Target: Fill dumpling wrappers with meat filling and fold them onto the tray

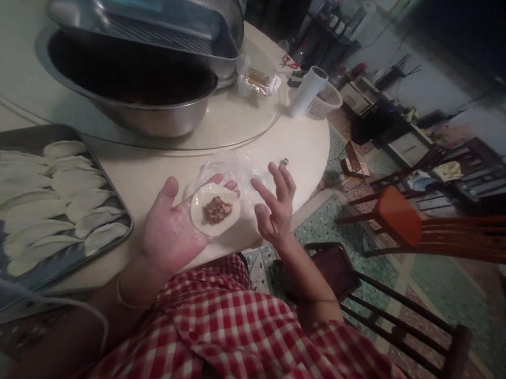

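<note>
My left hand (171, 232) lies palm up, dusted with flour. Across its fingers rests a round dumpling wrapper (198, 216), unfolded, with a mound of brown minced filling (217, 210) in the middle. My right hand (277, 208) hovers just to the right of the wrapper, fingers apart and nothing in them. Beneath and behind both hands, a crumpled clear plastic bag (234, 165) lies on the table. On the left a metal tray (106, 191) carries rows of folded dumplings (33, 208).
A large steel bowl (157, 120) with a dark inside stands on the glass turntable (227, 134), beside a grey ridged pan (207, 34). Farther right are a plastic-wrapped packet (257, 82), a paper roll (310, 88) and a white basket (327, 100). Wooden chairs (397, 217) stand right of the table.
</note>
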Demonstrator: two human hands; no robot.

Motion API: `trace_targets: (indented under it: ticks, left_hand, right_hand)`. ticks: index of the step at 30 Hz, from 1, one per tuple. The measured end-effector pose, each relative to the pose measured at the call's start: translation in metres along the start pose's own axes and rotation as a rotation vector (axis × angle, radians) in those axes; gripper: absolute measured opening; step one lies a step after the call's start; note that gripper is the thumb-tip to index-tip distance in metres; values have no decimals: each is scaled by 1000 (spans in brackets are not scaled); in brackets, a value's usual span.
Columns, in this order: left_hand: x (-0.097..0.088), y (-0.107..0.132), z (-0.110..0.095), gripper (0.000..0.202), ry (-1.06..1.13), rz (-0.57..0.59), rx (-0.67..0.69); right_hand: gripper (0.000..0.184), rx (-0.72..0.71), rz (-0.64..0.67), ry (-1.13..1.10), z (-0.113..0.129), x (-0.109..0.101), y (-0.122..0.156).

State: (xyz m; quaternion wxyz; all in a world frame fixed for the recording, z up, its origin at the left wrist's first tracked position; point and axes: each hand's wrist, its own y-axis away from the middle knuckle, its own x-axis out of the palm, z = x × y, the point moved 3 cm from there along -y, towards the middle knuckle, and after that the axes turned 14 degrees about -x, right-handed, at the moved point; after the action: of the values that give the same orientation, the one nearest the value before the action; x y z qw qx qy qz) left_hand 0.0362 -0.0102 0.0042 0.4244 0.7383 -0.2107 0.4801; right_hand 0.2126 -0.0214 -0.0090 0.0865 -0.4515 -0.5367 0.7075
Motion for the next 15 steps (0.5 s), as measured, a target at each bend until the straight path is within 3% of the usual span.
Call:
trace_targets:
  ticks: [3, 6, 10, 15]
  left_hand:
    - [3, 0, -2, 64, -15, 28, 15]
    - [8, 1, -3, 64, -22, 36, 29]
    - [11, 1, -2, 64, -3, 5, 12]
    - [9, -1, 0, 63, 11, 0, -25]
  right_hand:
    - [46, -104, -91, 6, 11, -5, 2]
    - [35, -219, -163, 52, 26, -2, 8]
    - [14, -275, -196, 129, 38, 11, 15]
    - [9, -288, -234, 151, 41, 16, 17]
